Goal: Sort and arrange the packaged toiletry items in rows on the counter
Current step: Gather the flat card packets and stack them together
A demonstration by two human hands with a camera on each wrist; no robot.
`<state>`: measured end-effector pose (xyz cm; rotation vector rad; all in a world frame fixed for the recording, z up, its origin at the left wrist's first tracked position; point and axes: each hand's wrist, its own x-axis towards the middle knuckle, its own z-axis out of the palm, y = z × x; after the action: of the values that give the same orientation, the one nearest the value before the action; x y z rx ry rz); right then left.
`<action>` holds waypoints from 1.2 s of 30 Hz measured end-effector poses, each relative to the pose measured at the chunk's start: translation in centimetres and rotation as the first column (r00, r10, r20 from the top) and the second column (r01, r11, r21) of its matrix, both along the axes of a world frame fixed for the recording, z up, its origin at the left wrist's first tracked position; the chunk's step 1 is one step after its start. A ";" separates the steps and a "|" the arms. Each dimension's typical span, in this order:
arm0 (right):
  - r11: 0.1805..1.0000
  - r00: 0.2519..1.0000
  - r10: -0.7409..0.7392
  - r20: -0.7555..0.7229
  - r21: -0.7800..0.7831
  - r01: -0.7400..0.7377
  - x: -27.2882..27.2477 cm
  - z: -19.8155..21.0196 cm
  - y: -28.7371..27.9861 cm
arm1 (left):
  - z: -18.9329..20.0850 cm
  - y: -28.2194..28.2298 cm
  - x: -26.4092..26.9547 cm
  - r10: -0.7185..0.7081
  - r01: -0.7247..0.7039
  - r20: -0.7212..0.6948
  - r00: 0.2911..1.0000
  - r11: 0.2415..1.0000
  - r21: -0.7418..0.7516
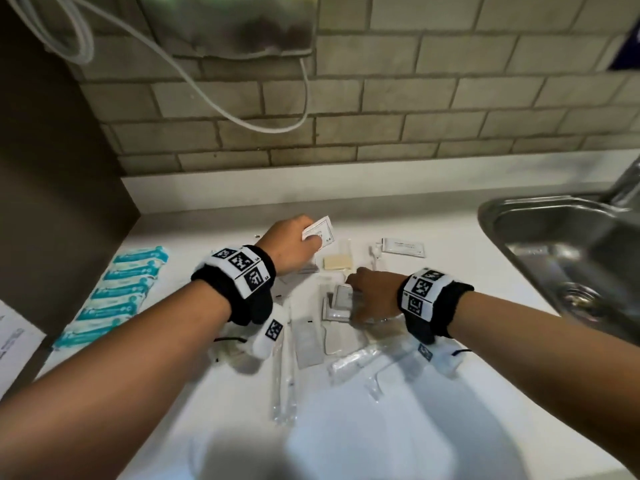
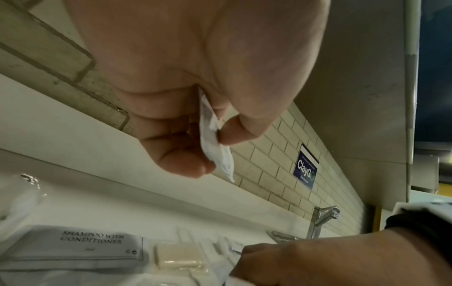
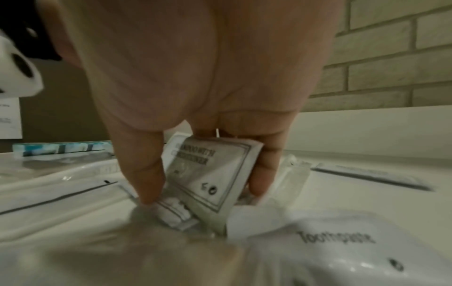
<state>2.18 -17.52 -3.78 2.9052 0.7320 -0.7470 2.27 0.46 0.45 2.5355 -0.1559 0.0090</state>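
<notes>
White and smooth, the worktop (image 1: 433, 306) carries many small toiletry packets, scattered in the middle between the two arms. The left hand (image 1: 289, 245) is raised above the far part of this group and pinches a white sachet (image 1: 320, 232) between the thumb and the curled fingers; in the left wrist view the sachet (image 2: 215, 143) hangs down edge-on from the pinch. The right hand (image 1: 372, 296) is lower, on the pile, and its thumb and fingers grip a sachet printed "shampoo with conditioner" (image 3: 208, 174), tilted up from the other packets. Just in front of it lies a clear packet marked "Toothpaste" (image 3: 342, 251). A cream soap bar (image 1: 337, 262) in clear wrap lies between the two hands. One more white sachet (image 1: 403, 247) lies apart, toward the sink (image 1: 561, 258). At the left edge, blue and white packets (image 1: 121, 289) stand in one neat row, well apart from the pile. Long clear packets (image 1: 285, 375) lie near the front.
</notes>
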 end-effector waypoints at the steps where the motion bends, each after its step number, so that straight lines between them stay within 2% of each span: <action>1: 0.999 1.000 0.000 -0.009 0.032 0.000 0.1 -0.2 -0.3 | -0.1 -0.5 0.3 0.001 -0.001 -0.003 1.000 1.000 0.001; 10: 0.988 0.991 0.114 -0.070 0.117 -0.105 0.4 -0.9 0.1 | -0.6 -1.3 2.2 0.054 -0.052 0.022 0.998 0.996 -0.075; 13: 0.978 0.990 0.137 -0.044 0.166 -0.128 1.3 -0.4 -0.2 | -0.8 -0.2 3.5 0.128 -0.127 0.010 0.992 0.989 -0.077; 15: 0.973 0.991 0.136 -0.014 0.188 -0.131 2.4 0.7 -0.2 | -0.9 0.7 4.8 0.193 -0.193 -0.029 0.981 0.981 -0.018; 17: 0.970 0.995 0.099 0.004 0.221 -0.097 3.8 2.1 -0.2 | -1.3 1.4 5.8 0.217 -0.205 -0.117 0.969 0.973 0.110; 22: 0.925 0.990 -0.043 0.135 0.381 -0.012 7.3 4.0 0.4 | -4.2 2.4 6.1 0.164 -0.015 -0.364 0.917 0.925 0.379; 24: 0.910 0.981 -0.075 0.177 0.414 -0.005 8.6 4.4 0.7 | -5.1 2.5 6.3 0.113 0.085 -0.401 0.909 0.893 0.443; 27: 0.896 0.976 -0.110 0.186 0.443 0.016 10.3 4.7 0.3 | -6.2 2.8 6.8 0.102 0.108 -0.394 0.913 0.873 0.476; 30: 0.926 0.976 -0.136 0.168 0.372 0.065 11.7 5.0 -1.3 | -6.7 3.0 7.1 0.116 0.063 -0.319 0.941 0.864 0.500; 33: 0.965 0.974 -0.186 0.130 0.213 0.156 13.0 4.3 -3.8 | -6.2 2.5 7.4 0.076 0.040 -0.216 0.973 0.871 0.490; 36: 0.960 0.955 -0.274 0.111 0.083 0.266 14.2 2.6 -6.5 | -4.4 0.7 7.7 0.017 0.040 -0.160 0.987 0.938 0.345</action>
<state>16.34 -24.05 -1.13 3.1172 0.3578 -0.5670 10.01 1.19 -3.98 2.8736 -0.1157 -0.2493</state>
